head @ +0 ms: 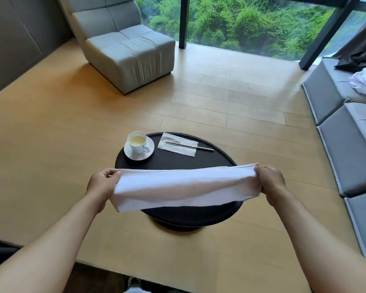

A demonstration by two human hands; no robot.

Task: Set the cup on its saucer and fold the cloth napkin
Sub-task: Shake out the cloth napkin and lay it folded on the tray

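A white cloth napkin [182, 186] hangs stretched in the air above the near half of a round black table [173, 161]. It is folded into a long band. My left hand [103, 182] grips its left end and my right hand [269, 180] grips its right end. At the table's far left a white cup [137, 142] with pale liquid stands on its white saucer [129, 152], handle pointing right.
A paper napkin [178, 148] with a metal utensil [190, 145] lies at the table's far right. A grey armchair [125, 49] stands beyond on the wooden floor. Grey cushioned seating [351, 132] runs along the right, before a large window.
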